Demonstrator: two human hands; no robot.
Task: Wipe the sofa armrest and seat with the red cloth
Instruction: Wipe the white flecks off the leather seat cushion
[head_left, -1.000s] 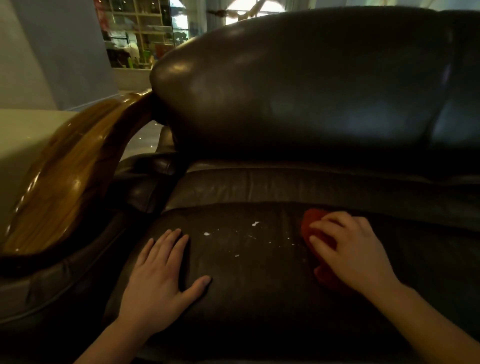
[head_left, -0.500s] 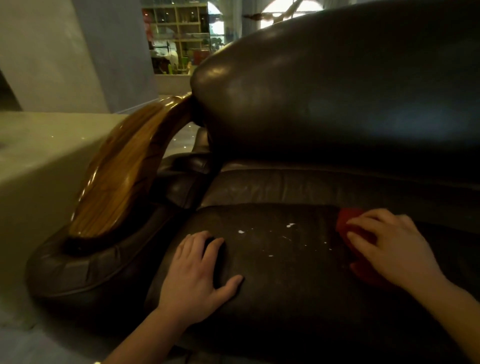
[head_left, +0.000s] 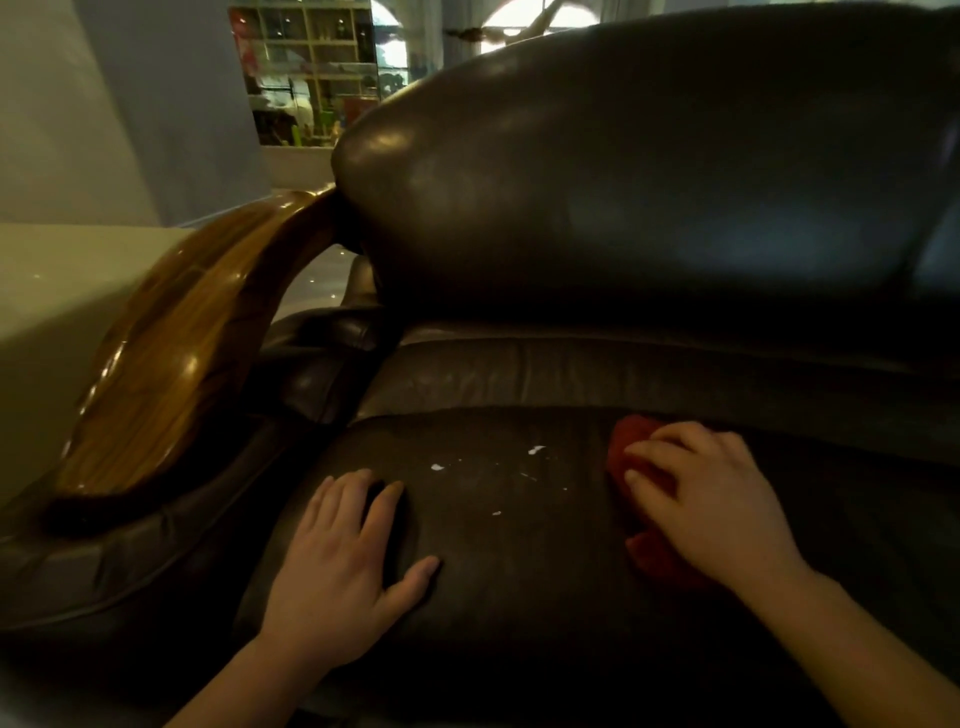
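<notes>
A dark leather seat cushion (head_left: 519, 571) fills the lower middle, with several small white flecks (head_left: 535, 450) on it. My right hand (head_left: 711, 499) presses the red cloth (head_left: 631, 452) flat on the seat, to the right of the flecks; most of the cloth is hidden under the palm. Flat on the seat's left part rests my left hand (head_left: 343, 561), fingers apart and holding nothing. At the left runs the armrest, a glossy curved wooden top (head_left: 176, 364) over dark leather padding (head_left: 104, 566).
The tall leather backrest (head_left: 623, 182) rises behind the seat. A pale wall or ledge (head_left: 47, 312) stands left of the armrest. Far behind are display shelves (head_left: 311, 78) and bright windows.
The view has swung back a little, so the sofa sits more to the right than a second ago. My right hand with the cloth stays just right of the flecks. My left hand stays planted.
</notes>
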